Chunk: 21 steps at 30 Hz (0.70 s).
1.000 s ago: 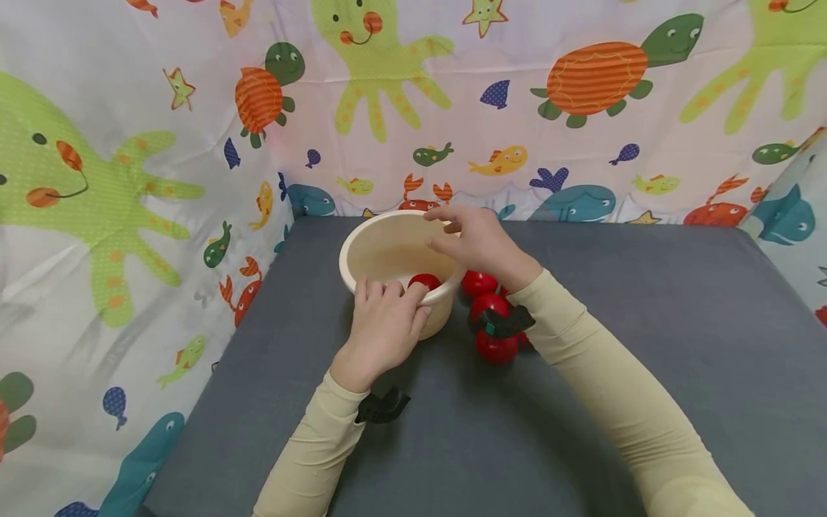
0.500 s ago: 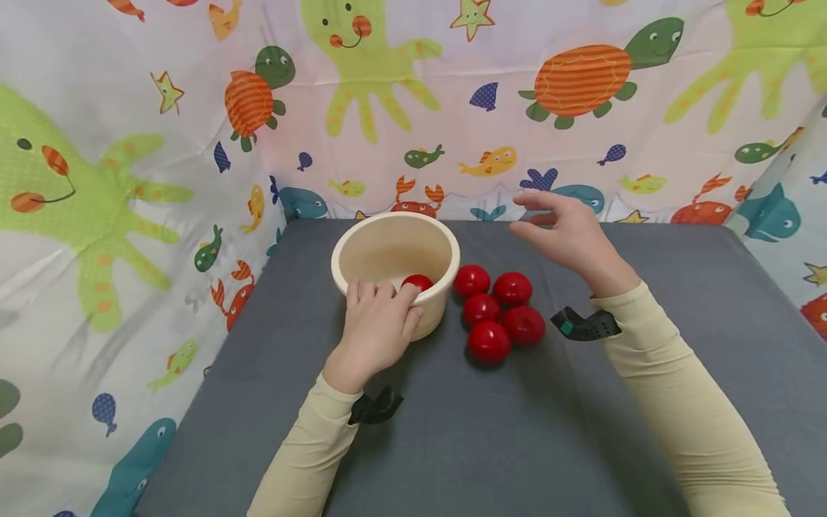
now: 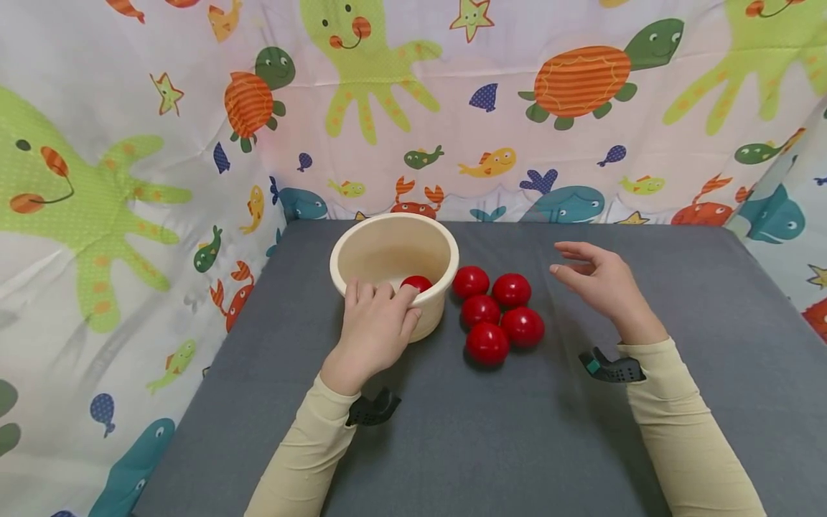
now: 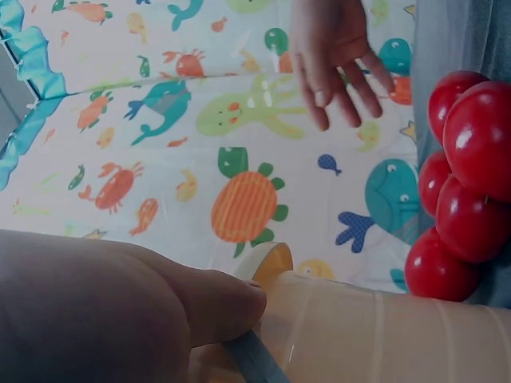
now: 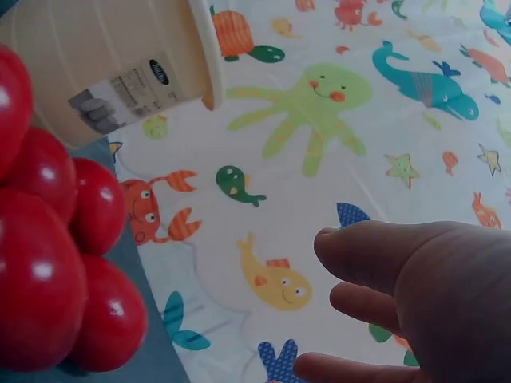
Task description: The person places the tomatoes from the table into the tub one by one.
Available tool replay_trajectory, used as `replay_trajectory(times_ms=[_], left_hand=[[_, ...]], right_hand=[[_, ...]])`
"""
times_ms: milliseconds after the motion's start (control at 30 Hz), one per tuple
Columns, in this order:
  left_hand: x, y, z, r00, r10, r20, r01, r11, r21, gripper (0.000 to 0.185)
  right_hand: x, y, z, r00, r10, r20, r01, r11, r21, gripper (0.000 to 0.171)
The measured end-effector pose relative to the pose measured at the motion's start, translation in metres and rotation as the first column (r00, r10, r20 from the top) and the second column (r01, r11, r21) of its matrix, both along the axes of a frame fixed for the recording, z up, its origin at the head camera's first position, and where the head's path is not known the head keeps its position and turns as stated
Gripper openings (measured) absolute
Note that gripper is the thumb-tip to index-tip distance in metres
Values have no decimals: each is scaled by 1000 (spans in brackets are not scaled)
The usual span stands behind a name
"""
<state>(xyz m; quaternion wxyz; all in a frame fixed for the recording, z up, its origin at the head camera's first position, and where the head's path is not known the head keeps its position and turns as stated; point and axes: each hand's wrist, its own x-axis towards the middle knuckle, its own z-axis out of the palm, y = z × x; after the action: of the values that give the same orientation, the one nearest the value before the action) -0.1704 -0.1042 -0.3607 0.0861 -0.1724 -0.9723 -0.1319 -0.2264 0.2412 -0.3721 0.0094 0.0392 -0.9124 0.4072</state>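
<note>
Here the left hand (image 3: 377,329) grips the bowl (image 3: 394,248) rim; right hand (image 3: 601,283) hovers loose beside the red balls (image 3: 494,312).

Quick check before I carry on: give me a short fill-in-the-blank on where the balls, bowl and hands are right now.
1. The left hand grips the rim of the cream ____.
2. Inside the bowl lies ____ red ball.
3. Beside the bowl, ____ red balls sit on the grey table.
4. The right hand holds ____.

Missing words: bowl; one; five; nothing
</note>
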Motion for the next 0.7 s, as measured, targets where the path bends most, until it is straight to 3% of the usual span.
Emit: replay_trajectory(times_ms=[300,700], left_hand=[[0,-1,0,1000,-7,-17,7,1000,-1,25],[0,-1,0,1000,-11,-20,11,1000,2,23]], right_hand=[[5,8,-24,999,0,42,1,1000,-11,59],[5,2,-36,993,60,97,-58,998,-27,56]])
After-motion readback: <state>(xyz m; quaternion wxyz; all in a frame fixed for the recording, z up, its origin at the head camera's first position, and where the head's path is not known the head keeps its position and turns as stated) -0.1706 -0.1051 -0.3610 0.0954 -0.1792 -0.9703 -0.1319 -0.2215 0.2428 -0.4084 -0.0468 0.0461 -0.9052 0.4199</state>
